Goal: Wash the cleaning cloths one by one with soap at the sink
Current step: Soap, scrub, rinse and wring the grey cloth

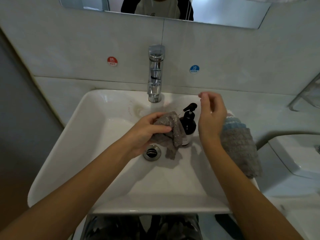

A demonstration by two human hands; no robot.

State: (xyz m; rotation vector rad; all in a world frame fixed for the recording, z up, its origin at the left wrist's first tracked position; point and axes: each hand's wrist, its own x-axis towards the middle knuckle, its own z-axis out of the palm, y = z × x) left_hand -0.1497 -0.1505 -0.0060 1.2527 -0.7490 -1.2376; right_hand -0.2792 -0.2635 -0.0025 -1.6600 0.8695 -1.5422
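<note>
Grey knit cloth [170,134] sits bunched in our left hand [147,131], thumb on top and fingers curled round it, held over the basin just above the drain [152,152]. A loose tail of it hangs down to the right of the drain and seems to touch the basin floor. The cloth's upper edge is right up against the dark soap pump bottle [188,125], which stands upright inside the white sink [83,129], behind and to the right of the cloth.

Our right hand [211,116] hovers w/ nothing in it, fingers loosely bent, raised above the sink's right rim, near the pump head but not touching it. Beside that hand, on the rim, lies a stack of more cloths [240,144]: pale blue and white ones at the back, a bigger grey one draped toward us and hanging a bit over the edge.

Chrome tap [155,75] stands at the back centre of the sink; we can't tell if water is running. On the tiled wall, a red HOT sticker [112,61] left of the tap, a blue COLD sticker [194,69] right of it. A mirror edge [225,16] runs along the top.
</note>
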